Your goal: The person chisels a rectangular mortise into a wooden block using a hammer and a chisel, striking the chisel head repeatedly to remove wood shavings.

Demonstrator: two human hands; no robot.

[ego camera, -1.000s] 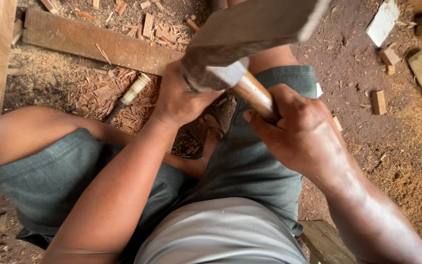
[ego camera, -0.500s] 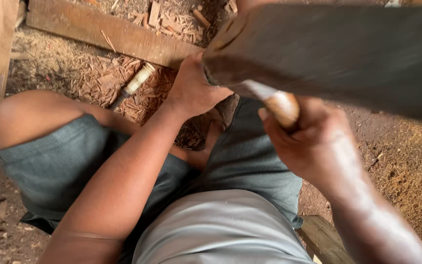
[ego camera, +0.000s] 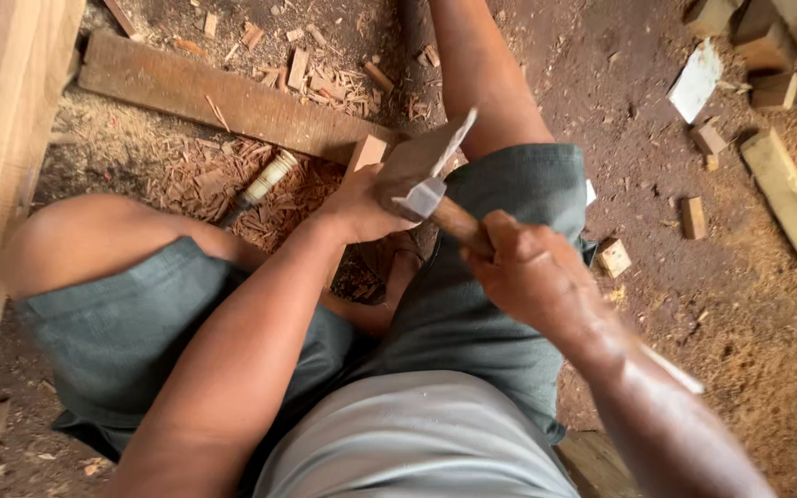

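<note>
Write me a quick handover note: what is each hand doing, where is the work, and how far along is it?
Right hand: gripped on the wooden-handled hammer with grey metal head, head low over the work.
Left hand: steadying a small reddish wooden block between the knees.
Pale-handled chisel lies unused on the heap of red wood chips.
Done: plenty of chipping, judging by the chips.
Left: cannot tell; the block is mostly hidden.

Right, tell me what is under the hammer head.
Under the hammer head sits the left hand, gripping a wooden block. Whatever the hammer strikes is hidden by the head and hand.
</note>
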